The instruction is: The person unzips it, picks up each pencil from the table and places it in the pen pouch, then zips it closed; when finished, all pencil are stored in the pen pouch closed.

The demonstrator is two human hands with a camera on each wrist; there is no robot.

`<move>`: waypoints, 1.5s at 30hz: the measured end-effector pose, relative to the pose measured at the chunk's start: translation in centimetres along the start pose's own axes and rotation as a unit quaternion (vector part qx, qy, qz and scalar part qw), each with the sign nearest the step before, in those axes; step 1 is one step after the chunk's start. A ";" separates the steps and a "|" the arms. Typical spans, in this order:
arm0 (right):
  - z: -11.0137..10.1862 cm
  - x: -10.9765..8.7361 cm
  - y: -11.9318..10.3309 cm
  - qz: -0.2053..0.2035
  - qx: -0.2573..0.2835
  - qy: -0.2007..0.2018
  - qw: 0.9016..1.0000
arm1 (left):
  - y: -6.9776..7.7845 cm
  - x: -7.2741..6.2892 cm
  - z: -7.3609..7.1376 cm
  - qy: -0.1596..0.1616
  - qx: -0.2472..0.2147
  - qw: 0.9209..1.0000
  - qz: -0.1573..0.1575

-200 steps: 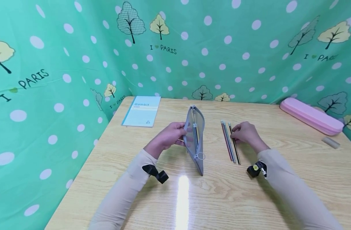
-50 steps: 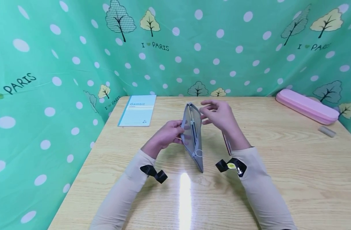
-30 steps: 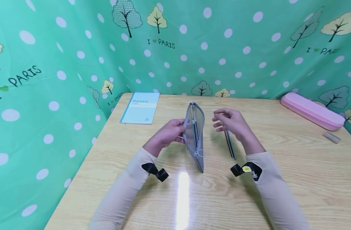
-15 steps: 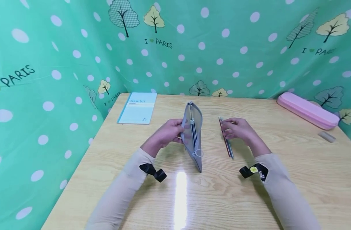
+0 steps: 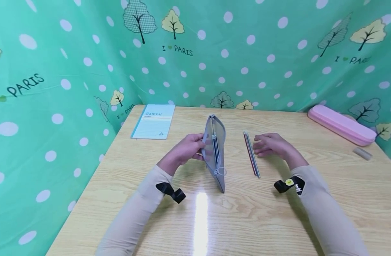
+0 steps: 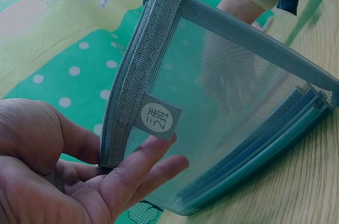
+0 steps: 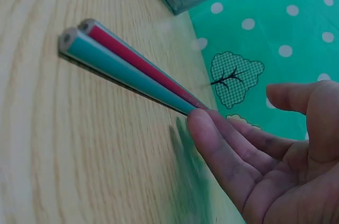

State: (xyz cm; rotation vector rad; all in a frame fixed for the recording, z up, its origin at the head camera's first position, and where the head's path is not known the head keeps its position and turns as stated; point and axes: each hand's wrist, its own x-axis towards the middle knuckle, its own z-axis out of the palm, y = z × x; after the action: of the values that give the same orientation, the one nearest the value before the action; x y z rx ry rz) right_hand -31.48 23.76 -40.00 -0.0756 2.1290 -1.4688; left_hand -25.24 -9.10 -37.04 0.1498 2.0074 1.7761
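My left hand (image 5: pixel 189 147) pinches the near-left side of a grey mesh zip pencil pouch (image 5: pixel 221 179), which stands on edge with its mouth spread. Several dark pencils (image 5: pixel 216 145) are inside; through the mesh in the left wrist view they lie along the bottom. On the table to its right, a red pencil (image 5: pixel 250 153) and a teal pencil (image 7: pixel 114 70) lie side by side. My right hand (image 5: pixel 272 145) is just right of these two, holding nothing. In the right wrist view its fingers reach out by the pencils' far part, thumb apart; contact is unclear.
A light blue notebook (image 5: pixel 154 121) lies at the back left of the wooden table (image 5: pixel 169 227). At the back right are a pink pencil case (image 5: pixel 342 124) and a small grey block (image 5: pixel 362 153). A green dotted curtain (image 5: pixel 195 81) hangs behind the table's far edge.
The dark pencil once at the right hand has left the table. That hand was at the pouch mouth, came back over the two pencils, then shifted right. The left hand has kept its hold.
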 end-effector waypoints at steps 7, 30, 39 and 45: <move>-0.3 0.3 -0.1 0.018 0.001 -0.017 1.000 | 0.1 0.0 0.1 0.004 -0.002 1.000 -0.009; 1.4 2.7 -0.3 0.029 -0.151 0.080 0.985 | 0.0 0.1 -0.1 0.001 -0.001 1.000 -0.008; 2.0 2.7 -0.4 0.005 -0.230 0.118 0.966 | 0.0 0.0 -0.1 0.002 0.004 1.000 -0.008; 1.0 2.2 -0.1 0.013 -0.150 0.085 0.985 | 0.1 -0.1 0.0 0.000 0.004 1.000 -0.009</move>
State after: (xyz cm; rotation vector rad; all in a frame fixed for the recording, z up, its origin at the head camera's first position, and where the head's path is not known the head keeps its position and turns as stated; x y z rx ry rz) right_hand -32.89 22.11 -41.08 -0.0335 2.4672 -1.1641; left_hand -25.22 -9.13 -36.95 0.1338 2.0091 1.7574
